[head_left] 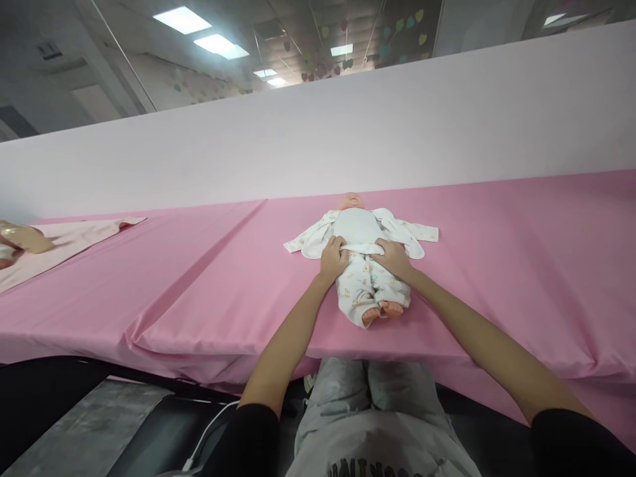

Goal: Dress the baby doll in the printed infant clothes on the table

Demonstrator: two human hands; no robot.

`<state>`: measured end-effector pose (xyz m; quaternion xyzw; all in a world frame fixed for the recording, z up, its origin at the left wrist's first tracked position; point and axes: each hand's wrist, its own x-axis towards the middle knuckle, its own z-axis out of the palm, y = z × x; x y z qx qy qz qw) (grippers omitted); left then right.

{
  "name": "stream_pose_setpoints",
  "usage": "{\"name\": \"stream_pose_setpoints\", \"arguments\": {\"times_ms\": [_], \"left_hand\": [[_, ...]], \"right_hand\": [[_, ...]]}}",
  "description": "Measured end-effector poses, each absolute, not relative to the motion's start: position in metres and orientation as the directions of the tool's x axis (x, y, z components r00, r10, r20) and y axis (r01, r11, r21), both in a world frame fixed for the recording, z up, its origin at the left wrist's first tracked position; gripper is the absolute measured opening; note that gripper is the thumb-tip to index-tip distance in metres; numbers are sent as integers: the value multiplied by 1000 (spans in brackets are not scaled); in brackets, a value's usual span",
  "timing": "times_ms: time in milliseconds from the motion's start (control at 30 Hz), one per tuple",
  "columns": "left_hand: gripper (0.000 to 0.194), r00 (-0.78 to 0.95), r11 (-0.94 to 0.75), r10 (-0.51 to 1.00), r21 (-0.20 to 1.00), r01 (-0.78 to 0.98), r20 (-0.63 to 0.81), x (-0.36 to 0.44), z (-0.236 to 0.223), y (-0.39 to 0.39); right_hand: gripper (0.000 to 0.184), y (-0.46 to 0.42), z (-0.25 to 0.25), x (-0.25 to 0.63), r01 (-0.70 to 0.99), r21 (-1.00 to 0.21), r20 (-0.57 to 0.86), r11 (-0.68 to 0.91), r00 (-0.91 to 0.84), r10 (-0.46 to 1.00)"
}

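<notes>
1. Both your hands grip the white cloth band (362, 248) at the waist of a clothed, peach-toned baby doll (365, 265): your left hand (334, 260) closes on one side of it, your right hand (393, 258) pinches the other. You cannot tell whether that band is a hem or a waistband.
2. Nearest you are your grey shirt with dark lettering (382, 444), your grey trousers (342, 391) and your black sleeves (253, 437); a thin white cable (211, 430) curves down beside your left sleeve.
3. Beyond your knees, pink smooth cloth (213, 285) covers the long table and folds over its front edge.
4. On that cloth, right in front of you, the doll lies on its back, bare feet towards you, in white trousers with a small coloured print (352, 291).
5. Past your hands, its plain whitish top (356, 226) covers the torso, with an open white long-sleeved jacket (318, 235) spread on both sides; its head points away from you.
6. Well to your left, a tan rounded object (30, 238), cut off by the view, rests on a pale pink cloth (84, 242).
7. Behind the table stands a plain white partition (223, 152), with glass panels (124, 59) above it.
</notes>
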<state>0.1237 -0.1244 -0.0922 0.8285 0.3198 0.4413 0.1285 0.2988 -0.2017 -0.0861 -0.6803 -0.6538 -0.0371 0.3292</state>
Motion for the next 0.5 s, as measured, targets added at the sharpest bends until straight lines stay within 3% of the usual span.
{"name": "stream_pose_setpoints", "arguments": {"times_ms": [500], "left_hand": [[11, 410, -765, 640, 491, 417, 649, 124, -91, -126]], "right_hand": [[11, -203, -83, 298, 907, -417, 450, 65, 144, 882]]}}
